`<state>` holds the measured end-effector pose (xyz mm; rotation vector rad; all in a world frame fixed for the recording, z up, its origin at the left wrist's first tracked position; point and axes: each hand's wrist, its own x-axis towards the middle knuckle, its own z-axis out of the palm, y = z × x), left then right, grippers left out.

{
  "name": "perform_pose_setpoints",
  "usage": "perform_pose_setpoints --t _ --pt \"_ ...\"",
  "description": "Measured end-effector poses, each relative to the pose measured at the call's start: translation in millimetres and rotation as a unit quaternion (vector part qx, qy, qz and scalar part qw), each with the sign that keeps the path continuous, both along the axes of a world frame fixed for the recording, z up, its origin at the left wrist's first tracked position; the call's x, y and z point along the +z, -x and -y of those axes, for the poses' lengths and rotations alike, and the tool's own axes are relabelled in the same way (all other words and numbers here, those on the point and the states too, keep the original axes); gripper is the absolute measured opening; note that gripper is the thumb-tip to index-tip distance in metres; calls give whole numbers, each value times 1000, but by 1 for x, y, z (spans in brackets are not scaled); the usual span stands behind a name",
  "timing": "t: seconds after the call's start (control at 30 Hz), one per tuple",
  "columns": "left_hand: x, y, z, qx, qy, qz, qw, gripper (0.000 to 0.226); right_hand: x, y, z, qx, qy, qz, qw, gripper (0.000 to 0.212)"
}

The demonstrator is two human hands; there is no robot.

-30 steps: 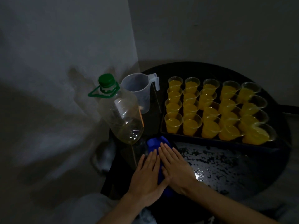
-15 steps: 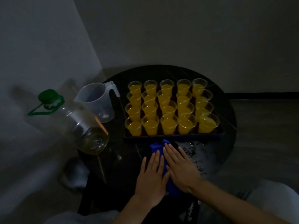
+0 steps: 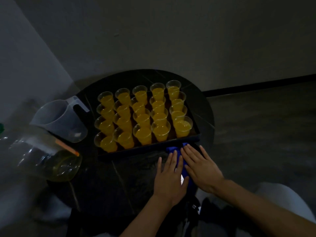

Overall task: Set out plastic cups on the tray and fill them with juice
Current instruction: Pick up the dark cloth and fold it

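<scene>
— Where are the hands?
— The left hand [image 3: 168,178] and right hand [image 3: 201,170] lie flat, fingers straight, pressing a blue cloth [image 3: 174,149] against the near rim of the tray [image 3: 136,149].
— The cups?
— The plastic cups [image 3: 160,132] stand on the tray beyond the fingertips, full of orange juice [image 3: 183,125].

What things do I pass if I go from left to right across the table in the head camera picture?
Bottle → jug → tray of juice cups.
</scene>
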<state>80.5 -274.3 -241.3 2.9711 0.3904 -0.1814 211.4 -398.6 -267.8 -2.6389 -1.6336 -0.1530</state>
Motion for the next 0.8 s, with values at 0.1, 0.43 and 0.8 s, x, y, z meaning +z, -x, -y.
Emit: perform_pose_setpoints --t 0.1,0.43,0.8 --pt "1 -9 4 -4 6 -7 1000 72 1 -5 4 -16 0 4 1000 58" --pt "-7 31 -18 -24 -16 42 999 74 -2 50 -20 -64 -13 -46 997 62" --pt "-4 164 -101 46 -77 -13 996 81 6 161 -123 32 -17 -117 993 64"
